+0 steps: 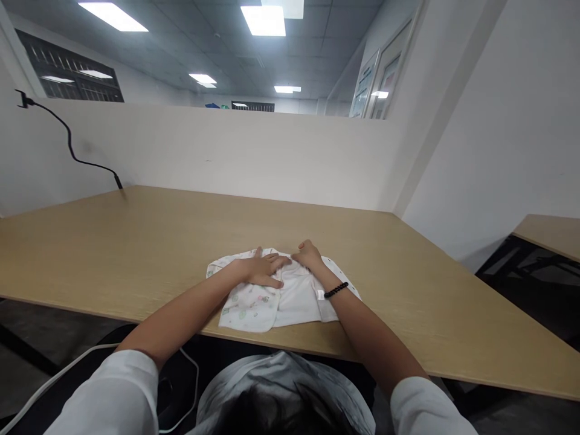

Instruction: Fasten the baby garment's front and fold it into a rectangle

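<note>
A small white garment (254,305) with a pale printed pattern lies flat near the front edge of a light wooden table (136,241). My left hand (263,269) rests palm down on its upper middle, fingers spread and pointing right. My right hand (309,255) sits just beside it at the garment's top edge, fingers curled and pinching the fabric there. A black bead bracelet (336,290) circles my right wrist. The two hands nearly touch.
A white partition wall (226,151) rises behind the table. A black cable (72,151) hangs down the wall at the far left corner. A second table (550,232) stands to the right, across a gap. A white cable (54,377) runs below the front edge.
</note>
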The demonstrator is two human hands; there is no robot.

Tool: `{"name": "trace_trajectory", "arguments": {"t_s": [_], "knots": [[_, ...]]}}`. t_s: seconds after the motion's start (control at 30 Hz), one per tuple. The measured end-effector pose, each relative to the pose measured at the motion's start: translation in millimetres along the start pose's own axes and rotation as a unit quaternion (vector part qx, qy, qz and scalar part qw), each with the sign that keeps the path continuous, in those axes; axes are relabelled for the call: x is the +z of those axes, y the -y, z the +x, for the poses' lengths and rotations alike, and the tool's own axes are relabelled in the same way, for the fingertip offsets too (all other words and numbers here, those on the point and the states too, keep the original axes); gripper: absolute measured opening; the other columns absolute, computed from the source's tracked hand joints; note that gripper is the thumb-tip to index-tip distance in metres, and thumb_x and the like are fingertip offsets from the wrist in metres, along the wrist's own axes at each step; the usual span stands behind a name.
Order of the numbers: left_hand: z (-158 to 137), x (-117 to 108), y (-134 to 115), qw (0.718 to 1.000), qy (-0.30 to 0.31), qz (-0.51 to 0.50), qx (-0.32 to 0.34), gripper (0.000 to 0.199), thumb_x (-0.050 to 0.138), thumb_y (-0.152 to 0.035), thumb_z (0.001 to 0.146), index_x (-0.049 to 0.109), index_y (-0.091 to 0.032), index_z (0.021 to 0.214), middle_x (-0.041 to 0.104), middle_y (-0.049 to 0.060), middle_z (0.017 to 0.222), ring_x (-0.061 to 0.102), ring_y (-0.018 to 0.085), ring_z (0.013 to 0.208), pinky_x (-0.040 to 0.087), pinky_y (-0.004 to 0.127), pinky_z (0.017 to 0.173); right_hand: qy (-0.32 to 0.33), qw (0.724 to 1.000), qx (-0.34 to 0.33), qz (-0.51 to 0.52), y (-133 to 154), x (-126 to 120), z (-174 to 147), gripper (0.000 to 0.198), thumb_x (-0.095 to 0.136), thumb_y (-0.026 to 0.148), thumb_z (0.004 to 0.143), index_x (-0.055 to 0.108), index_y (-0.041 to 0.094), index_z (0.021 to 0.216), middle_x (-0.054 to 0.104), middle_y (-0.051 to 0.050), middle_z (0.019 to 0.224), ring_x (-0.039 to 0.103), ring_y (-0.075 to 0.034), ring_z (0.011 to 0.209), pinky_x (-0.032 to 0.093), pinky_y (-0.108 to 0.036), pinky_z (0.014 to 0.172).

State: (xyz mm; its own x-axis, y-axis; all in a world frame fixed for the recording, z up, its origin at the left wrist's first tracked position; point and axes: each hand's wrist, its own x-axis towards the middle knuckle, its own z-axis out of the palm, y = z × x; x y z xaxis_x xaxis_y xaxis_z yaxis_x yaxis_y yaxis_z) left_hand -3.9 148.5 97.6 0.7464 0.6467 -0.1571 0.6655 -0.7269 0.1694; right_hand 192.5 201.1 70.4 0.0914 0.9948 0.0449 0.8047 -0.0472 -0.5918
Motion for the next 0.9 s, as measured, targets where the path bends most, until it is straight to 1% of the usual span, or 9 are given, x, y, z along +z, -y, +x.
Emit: {"name": "trace_trajectory", "arguments": {"t_s": [0.1,0.2,0.27,0.33,0.4,0.47,0.6,0.7,0.9], "knots": [[4,8,4,0.999,-0.045,0.020,0.008,0.083,0.044,-0.064,0.088,0.020,-0.018,0.153,0.029,0.019,0.156,0.017,0.035,0.145,-0.004,0.066,0.110,0.021,0.998,-0.014,0.052,-7,-7,3,0.032,0.068,0.022,0.075,0.053,0.017,0.103,0.066,-0.002,0.083,0.060,-0.013,0.066,0.038,-0.021,0.054],[10,15,8,0.996,-0.073,0.035,0.045,0.083,0.037,-0.066,0.091,0.020,-0.014,0.153,0.019,0.018,0.159,0.013,0.034,0.147,-0.005,0.060,0.114,0.080,0.992,-0.027,0.091,-11,-15,4,0.028,0.064,0.012,0.075,0.056,0.015,0.101,0.064,0.001,0.075,0.052,-0.008,0.052,0.035,-0.019,0.047],[14,18,9,0.995,-0.065,0.028,0.064,0.084,0.035,-0.066,0.091,0.018,-0.013,0.154,0.017,0.018,0.160,0.013,0.031,0.148,-0.002,0.053,0.117,0.118,0.987,-0.041,0.102,-13,-19,5,0.029,0.065,0.007,0.072,0.058,0.014,0.099,0.065,0.000,0.077,0.052,-0.007,0.052,0.035,-0.017,0.046],[17,19,10,0.996,-0.048,0.017,0.067,0.086,0.034,-0.068,0.091,0.017,-0.013,0.155,0.019,0.017,0.159,0.014,0.029,0.148,0.002,0.048,0.118,0.137,0.984,-0.066,0.095,-15,-21,5,0.031,0.066,0.003,0.069,0.060,0.013,0.097,0.067,-0.003,0.084,0.055,-0.008,0.058,0.037,-0.017,0.048],[19,18,11,0.997,-0.040,0.006,0.058,0.088,0.035,-0.070,0.090,0.017,-0.015,0.155,0.021,0.015,0.159,0.015,0.029,0.147,0.004,0.047,0.118,0.130,0.984,-0.105,0.060,-16,-22,5,0.031,0.065,-0.001,0.066,0.062,0.012,0.095,0.068,-0.005,0.090,0.059,-0.010,0.067,0.040,-0.017,0.053],[19,17,12,0.998,-0.035,-0.007,0.055,0.088,0.035,-0.071,0.090,0.015,-0.016,0.156,0.021,0.014,0.159,0.015,0.029,0.148,0.004,0.047,0.118,0.106,0.980,-0.167,0.004,-17,-23,5,0.030,0.062,-0.004,0.066,0.066,0.012,0.091,0.069,-0.006,0.092,0.061,-0.013,0.077,0.043,-0.018,0.062],[19,19,16,0.997,-0.039,-0.038,0.061,0.093,0.036,-0.070,0.090,0.007,-0.012,0.156,0.013,0.016,0.160,0.010,0.028,0.148,0.004,0.045,0.119,0.079,0.951,-0.288,-0.079,-19,-24,1,0.021,0.060,0.004,0.075,0.072,0.015,0.088,0.070,-0.007,0.091,0.062,-0.017,0.086,0.044,-0.022,0.075],[17,21,19,0.996,-0.051,-0.047,0.057,0.098,0.038,-0.072,0.088,0.004,-0.009,0.156,0.008,0.019,0.160,0.009,0.030,0.148,0.008,0.044,0.119,0.072,0.942,-0.312,-0.105,-18,-25,-2,0.015,0.060,0.011,0.081,0.073,0.015,0.088,0.071,-0.008,0.089,0.062,-0.018,0.083,0.043,-0.023,0.074],[16,19,22,0.999,-0.027,-0.017,0.035,0.095,0.035,-0.074,0.088,0.013,-0.010,0.155,0.012,0.018,0.160,0.009,0.027,0.148,0.006,0.042,0.119,0.075,0.939,-0.318,-0.112,-18,-27,-2,0.012,0.059,0.010,0.082,0.070,0.014,0.085,0.069,-0.008,0.086,0.059,-0.016,0.079,0.040,-0.023,0.069]]}}
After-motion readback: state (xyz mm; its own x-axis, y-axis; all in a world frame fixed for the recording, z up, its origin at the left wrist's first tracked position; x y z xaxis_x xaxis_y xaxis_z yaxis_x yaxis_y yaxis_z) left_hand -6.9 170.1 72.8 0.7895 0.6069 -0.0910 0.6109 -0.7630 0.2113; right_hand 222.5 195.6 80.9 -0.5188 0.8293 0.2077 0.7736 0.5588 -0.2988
